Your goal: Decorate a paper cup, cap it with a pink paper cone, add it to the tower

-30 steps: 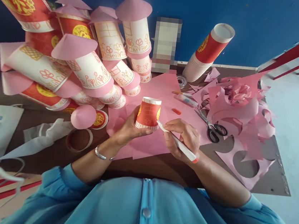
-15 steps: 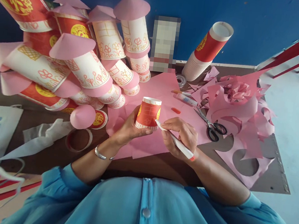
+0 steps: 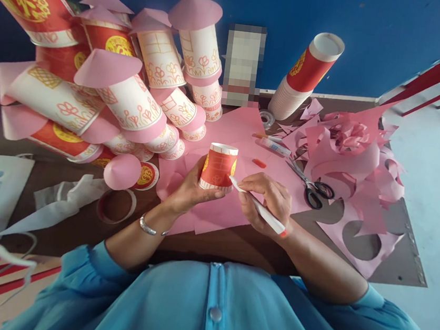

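Essentially, little is changing across the last second: the red paper cup (image 3: pixel 218 167) is tilting a shade further right and the tip of the white glue stick (image 3: pixel 257 206) is creeping slightly along the cup's lower rim, which suggests glue is being worked round that edge, though no glue itself is visible.

The left hand (image 3: pixel 189 189) is cupping the inverted cup from the left and below, its fingers (image 3: pixel 209 193) curling closed under the base rim, thumb hidden behind the cup wall.

The right hand (image 3: pixel 270 197) is closing round the stick in a pen grip, just right of the cup, tip touching the rim.

Beyond the right-hand fingers, well apart, scissors (image 3: pixel 312 189) are lying on pink paper (image 3: pixel 243 130) covering the bench (image 3: pixel 404 255).
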`<state>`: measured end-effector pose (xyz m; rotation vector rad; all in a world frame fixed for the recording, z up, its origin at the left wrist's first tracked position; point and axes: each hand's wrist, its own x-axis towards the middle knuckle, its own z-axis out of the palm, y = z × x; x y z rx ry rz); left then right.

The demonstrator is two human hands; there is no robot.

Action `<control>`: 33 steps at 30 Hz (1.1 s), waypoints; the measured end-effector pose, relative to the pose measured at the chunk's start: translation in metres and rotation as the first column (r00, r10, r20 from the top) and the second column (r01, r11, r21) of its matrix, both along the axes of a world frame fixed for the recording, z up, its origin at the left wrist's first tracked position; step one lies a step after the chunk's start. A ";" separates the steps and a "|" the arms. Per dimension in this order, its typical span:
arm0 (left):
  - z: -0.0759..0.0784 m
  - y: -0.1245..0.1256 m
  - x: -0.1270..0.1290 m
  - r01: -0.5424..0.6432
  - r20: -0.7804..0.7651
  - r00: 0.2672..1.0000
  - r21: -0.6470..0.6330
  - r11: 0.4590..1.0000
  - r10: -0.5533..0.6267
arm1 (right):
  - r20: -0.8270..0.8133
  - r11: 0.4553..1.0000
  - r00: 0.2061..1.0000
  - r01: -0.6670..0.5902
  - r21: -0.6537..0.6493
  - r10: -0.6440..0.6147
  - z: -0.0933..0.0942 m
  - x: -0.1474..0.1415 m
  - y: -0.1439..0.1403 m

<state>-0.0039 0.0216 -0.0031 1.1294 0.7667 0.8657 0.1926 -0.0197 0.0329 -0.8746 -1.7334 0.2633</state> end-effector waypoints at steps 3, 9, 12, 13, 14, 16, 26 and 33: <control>0.000 0.000 0.000 -0.002 -0.006 1.000 0.006 1.000 0.002 | -0.002 1.000 1.000 -0.007 0.003 0.007 0.000 0.000 0.000; 0.002 0.000 0.000 -0.002 -0.001 1.000 0.015 1.000 0.002 | 0.015 1.000 1.000 0.006 0.025 -0.007 0.001 -0.001 0.001; 0.002 0.000 0.001 0.001 0.002 1.000 0.008 1.000 -0.001 | 0.018 0.999 1.000 0.008 0.033 -0.009 0.001 -0.001 0.001; 0.003 0.000 0.001 -0.001 0.000 1.000 0.005 1.000 0.001 | 0.023 0.999 1.000 0.014 0.034 -0.014 0.001 -0.001 0.001; 0.003 0.000 0.001 -0.004 -0.001 1.000 0.002 1.000 0.004 | 0.028 0.999 0.999 0.020 0.034 -0.021 0.001 -0.001 0.001; 0.003 0.000 0.001 -0.007 -0.006 1.000 -0.004 1.000 0.007 | 0.036 0.999 0.999 0.029 0.031 -0.030 0.001 -0.001 0.001; 0.000 0.000 0.000 0.004 -0.002 1.000 -0.013 1.000 -0.004 | 0.035 0.999 0.999 0.032 0.030 -0.033 0.002 -0.001 0.001; 0.003 0.000 0.001 0.004 -0.006 1.000 -0.012 1.000 -0.004 | 0.043 0.999 0.999 0.027 0.037 -0.029 0.002 -0.001 0.001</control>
